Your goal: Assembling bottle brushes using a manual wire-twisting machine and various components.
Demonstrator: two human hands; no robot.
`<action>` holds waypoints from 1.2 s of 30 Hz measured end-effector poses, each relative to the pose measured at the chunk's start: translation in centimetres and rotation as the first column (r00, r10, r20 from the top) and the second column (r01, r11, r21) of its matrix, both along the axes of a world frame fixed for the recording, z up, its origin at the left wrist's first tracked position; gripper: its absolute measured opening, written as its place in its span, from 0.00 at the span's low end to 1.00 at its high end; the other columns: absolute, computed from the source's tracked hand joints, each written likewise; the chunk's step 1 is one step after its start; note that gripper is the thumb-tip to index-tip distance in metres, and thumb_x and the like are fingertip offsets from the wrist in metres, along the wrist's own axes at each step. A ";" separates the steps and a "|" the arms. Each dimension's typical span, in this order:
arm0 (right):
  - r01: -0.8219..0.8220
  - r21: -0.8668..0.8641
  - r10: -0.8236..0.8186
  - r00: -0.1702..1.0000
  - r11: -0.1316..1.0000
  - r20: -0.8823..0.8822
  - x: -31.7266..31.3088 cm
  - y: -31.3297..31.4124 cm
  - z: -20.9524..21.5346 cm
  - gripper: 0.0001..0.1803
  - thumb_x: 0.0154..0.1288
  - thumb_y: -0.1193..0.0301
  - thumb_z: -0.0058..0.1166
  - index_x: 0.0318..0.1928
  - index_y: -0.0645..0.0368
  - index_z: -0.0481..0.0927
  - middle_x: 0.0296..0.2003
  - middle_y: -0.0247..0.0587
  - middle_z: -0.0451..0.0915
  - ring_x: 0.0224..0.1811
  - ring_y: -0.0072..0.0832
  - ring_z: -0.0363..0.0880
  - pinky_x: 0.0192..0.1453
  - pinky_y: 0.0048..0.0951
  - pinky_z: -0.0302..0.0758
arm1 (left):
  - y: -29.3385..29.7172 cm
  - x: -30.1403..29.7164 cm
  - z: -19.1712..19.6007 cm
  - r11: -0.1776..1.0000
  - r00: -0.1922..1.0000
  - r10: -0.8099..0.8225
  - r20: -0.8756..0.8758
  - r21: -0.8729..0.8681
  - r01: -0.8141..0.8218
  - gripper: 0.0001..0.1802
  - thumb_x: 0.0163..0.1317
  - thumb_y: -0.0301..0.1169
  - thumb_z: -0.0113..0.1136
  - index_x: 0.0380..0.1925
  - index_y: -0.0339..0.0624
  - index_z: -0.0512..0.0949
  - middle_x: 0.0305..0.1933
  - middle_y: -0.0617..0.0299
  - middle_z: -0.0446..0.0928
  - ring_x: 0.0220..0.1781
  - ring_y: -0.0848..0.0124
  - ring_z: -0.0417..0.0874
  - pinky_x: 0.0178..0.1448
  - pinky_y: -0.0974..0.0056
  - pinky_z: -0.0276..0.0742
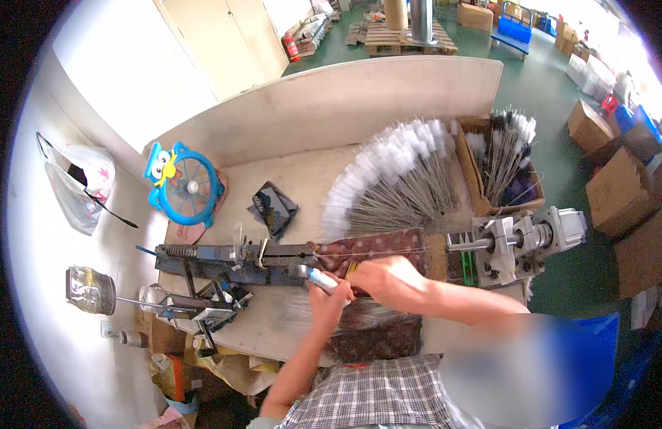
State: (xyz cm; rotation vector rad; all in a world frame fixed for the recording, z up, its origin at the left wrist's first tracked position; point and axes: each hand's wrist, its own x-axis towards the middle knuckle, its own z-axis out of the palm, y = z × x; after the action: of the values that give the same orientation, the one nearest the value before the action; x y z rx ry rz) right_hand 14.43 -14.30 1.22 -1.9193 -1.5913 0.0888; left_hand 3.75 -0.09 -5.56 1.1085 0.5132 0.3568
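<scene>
My left hand (326, 303) is closed around a slim white-and-blue tube (324, 279). A dark grey round part (298, 272) lies beside the tube's upper end. Just to the right, my right hand (388, 283) has its fingers drawn together, and a small yellow piece (352, 269) shows at its fingertips. What else those fingers hold is hidden. Beyond both hands a thin metal rod (388, 252) stretches between the machine's grey chuck unit (513, 243) and the long dark rail (223, 264). A brown patterned cloth (388, 242) lies under the rod; loose wires lie beneath my hands.
White-bristled wire brushes (395, 168) fan out across the bench. More stand in a cardboard box (481, 193) at the right. A blue toy-shaped fan (191, 187) and a dark folded packet (273, 209) sit at the left. A low panel (331, 100) borders the far edge.
</scene>
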 end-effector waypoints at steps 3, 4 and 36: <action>0.020 0.034 -0.023 0.996 0.999 0.081 0.3 1.4 -3.5 0.07 0.51 0.74 0.52 0.33 0.55 0.75 0.32 0.39 0.73 0.34 0.37 0.78 0.34 0.36 0.76 | 2.3 -0.9 0.1 0.863 0.929 -0.120 -0.351 0.426 0.272 0.11 0.50 0.23 0.61 0.30 0.37 0.68 0.24 0.58 0.75 0.26 0.72 0.79 0.31 0.64 0.76; 0.093 0.090 -0.102 0.989 0.992 0.106 0.7 2.4 -5.0 0.06 0.50 0.74 0.52 0.33 0.55 0.74 0.32 0.41 0.72 0.32 0.38 0.79 0.34 0.37 0.77 | 2.2 -1.0 0.3 0.861 0.927 -0.109 -0.358 0.432 0.268 0.11 0.50 0.23 0.61 0.30 0.37 0.68 0.24 0.58 0.75 0.26 0.72 0.79 0.31 0.64 0.76; 0.130 0.124 -0.135 0.990 0.984 0.037 1.9 -1.0 3.6 0.12 0.52 0.73 0.57 0.39 0.57 0.81 0.31 0.39 0.78 0.35 0.40 0.78 0.37 0.36 0.76 | 9.2 -9.6 -0.7 0.757 0.753 0.633 -0.180 -0.061 -0.651 0.07 0.62 0.34 0.55 0.31 0.45 0.76 0.28 0.68 0.74 0.30 0.78 0.74 0.36 0.71 0.71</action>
State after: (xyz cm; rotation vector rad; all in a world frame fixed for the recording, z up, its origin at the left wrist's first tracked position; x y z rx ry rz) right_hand 16.31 -15.27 4.80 -1.9378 -1.4580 -0.1059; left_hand -5.88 9.11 -6.23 0.8122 1.0472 0.8422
